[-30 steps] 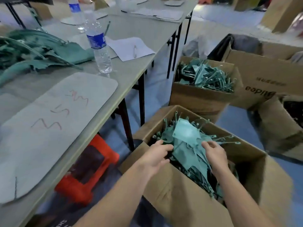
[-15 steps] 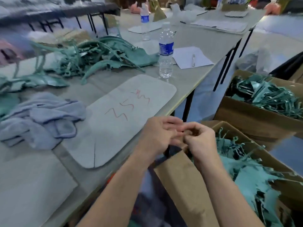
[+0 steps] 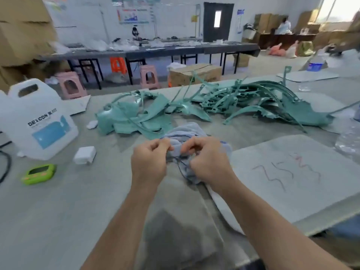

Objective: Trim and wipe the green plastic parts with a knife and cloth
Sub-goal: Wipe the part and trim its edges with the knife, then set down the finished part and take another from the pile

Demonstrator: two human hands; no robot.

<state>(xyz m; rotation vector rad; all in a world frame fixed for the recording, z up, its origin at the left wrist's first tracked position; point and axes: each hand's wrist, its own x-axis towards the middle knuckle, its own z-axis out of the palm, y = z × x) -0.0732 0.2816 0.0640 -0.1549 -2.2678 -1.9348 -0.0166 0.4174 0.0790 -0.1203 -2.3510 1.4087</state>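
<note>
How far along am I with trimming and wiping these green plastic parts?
Done: nothing shows as finished. The green parts lie heaped on the table, and I cannot tell whether they are trimmed. In hand: left hand and right hand both pinch the cloth; neither holds a part. Left: likely the whole heap, trimming and wiping both.

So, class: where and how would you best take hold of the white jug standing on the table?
Grip the moulded handle on top of the white jug, reaching down from above: it stands upright, and the handle's open slot lets fingers hook through.
</note>
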